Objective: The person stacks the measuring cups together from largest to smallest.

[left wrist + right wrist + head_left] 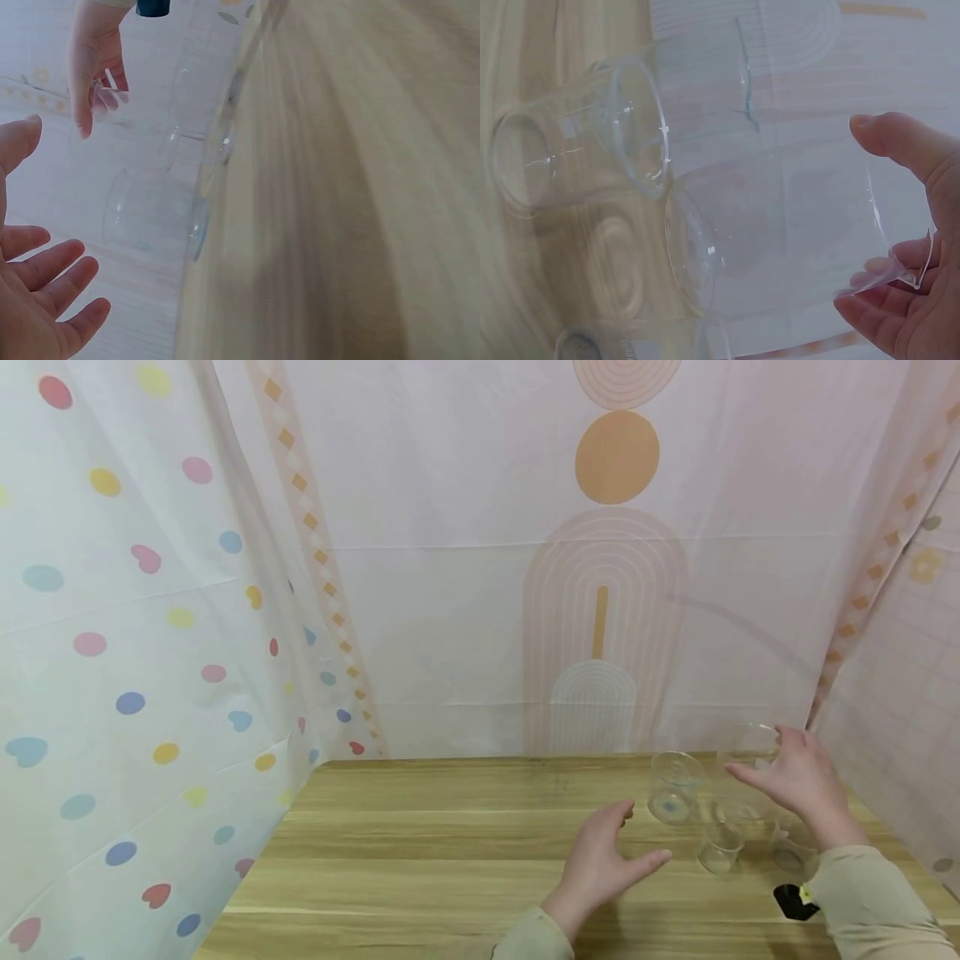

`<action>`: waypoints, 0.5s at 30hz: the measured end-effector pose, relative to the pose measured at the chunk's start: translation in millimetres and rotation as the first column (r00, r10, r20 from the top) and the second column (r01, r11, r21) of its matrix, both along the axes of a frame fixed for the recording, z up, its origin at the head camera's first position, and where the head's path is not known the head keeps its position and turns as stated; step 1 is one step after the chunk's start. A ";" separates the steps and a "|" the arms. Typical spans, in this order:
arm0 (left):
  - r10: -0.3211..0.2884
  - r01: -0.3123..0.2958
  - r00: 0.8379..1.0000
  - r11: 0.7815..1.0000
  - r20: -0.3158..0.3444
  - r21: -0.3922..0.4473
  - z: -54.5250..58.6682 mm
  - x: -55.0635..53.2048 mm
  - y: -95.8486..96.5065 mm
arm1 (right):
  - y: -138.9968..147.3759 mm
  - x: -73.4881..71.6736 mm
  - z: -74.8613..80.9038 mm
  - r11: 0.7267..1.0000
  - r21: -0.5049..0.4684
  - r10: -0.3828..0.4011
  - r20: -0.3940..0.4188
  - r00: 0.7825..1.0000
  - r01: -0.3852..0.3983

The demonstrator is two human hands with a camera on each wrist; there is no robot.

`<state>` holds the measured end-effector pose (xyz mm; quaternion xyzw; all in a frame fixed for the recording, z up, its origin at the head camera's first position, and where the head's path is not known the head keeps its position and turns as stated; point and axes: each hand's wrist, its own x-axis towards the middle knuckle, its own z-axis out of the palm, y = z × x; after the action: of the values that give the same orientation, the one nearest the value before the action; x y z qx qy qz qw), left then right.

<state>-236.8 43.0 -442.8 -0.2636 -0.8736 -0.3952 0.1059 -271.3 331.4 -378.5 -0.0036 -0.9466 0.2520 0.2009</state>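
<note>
In the head view, my right hand point(806, 777) holds a large clear glass beaker point(780, 232) near its rim. The fingers lie at the pouring lip and the thumb is on the opposite side. The beaker's base appears raised off the table in the right wrist view. My left hand point(600, 860) is apart from the glassware, its fingers spread and holding nothing. Between the hands stand a medium beaker point(675, 789) at the back and a small beaker point(720, 847) nearer me. Another beaker point(793, 847) is partly hidden beneath my right forearm.
The wooden table point(420, 860) reaches to a patterned curtain point(450, 635) at the back. A dotted curtain point(142, 710) hangs on the left and another curtain point(892, 727) on the right. The transparent beakers overlap closely on the table's right side.
</note>
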 end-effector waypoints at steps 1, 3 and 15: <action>-0.001 0.001 1.000 1.000 0.006 0.005 1.6 -1.0 0.8 | 0.3 0.6 1.2 1.000 0.004 -0.002 0.002 1.000 0.002; 0.001 -0.001 1.000 1.000 0.007 0.009 4.7 -3.2 2.5 | 0.3 2.3 3.8 1.000 0.003 -0.004 0.001 1.000 0.004; 0.008 -0.009 0.999 0.999 0.035 0.047 18.6 -12.9 9.7 | -7.0 13.6 21.9 1.000 0.004 -0.009 -0.084 0.996 0.010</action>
<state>-249.7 52.7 -424.2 -0.2504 -0.8667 -0.4199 0.0987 -257.6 324.4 -356.6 0.0030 -0.9379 0.2488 0.2418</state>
